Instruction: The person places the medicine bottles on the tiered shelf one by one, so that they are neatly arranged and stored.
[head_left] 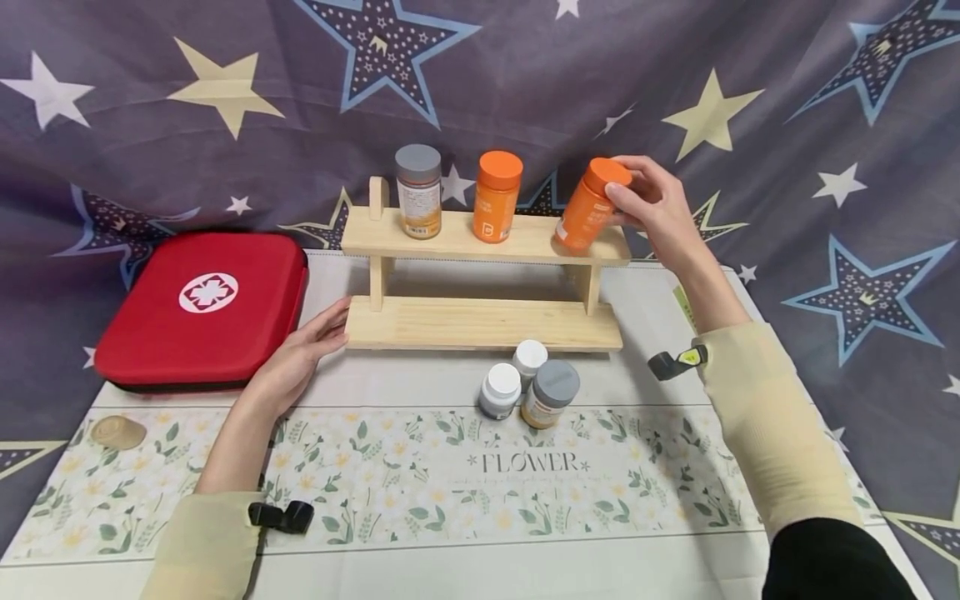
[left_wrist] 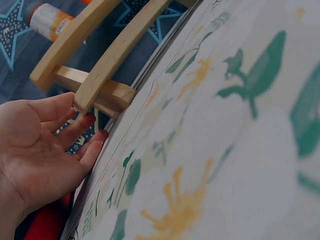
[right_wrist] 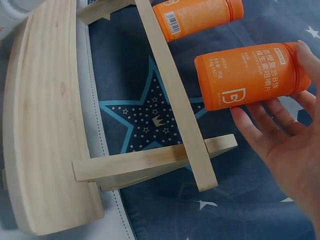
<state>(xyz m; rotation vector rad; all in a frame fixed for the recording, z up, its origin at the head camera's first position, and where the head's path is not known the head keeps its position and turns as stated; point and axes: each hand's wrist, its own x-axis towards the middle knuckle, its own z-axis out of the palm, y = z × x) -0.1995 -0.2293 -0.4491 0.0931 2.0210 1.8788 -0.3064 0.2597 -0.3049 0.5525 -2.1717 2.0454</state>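
Note:
My right hand (head_left: 656, 204) grips an orange bottle (head_left: 583, 218) around its cap and upper side. The bottle leans, its base at the right end of the wooden rack's upper shelf (head_left: 457, 242); I cannot tell whether it touches. In the right wrist view, the orange bottle (right_wrist: 245, 75) shows white lettering. My left hand (head_left: 296, 358) touches the left end of the lower shelf (head_left: 480, 323), its fingers fairly straight. In the left wrist view, the left hand's thumb (left_wrist: 55, 106) meets that shelf end. A second orange bottle (head_left: 497, 200) and a grey-capped bottle (head_left: 418, 196) stand upright on the upper shelf.
Before the rack stand two white-capped bottles, one nearer (head_left: 500, 392) and one behind (head_left: 529, 360), beside a grey-capped bottle (head_left: 551, 396). A red first-aid case (head_left: 202, 333) lies left. A small tan object (head_left: 118, 432) sits at front left. A star-patterned cloth (head_left: 525, 75) hangs behind.

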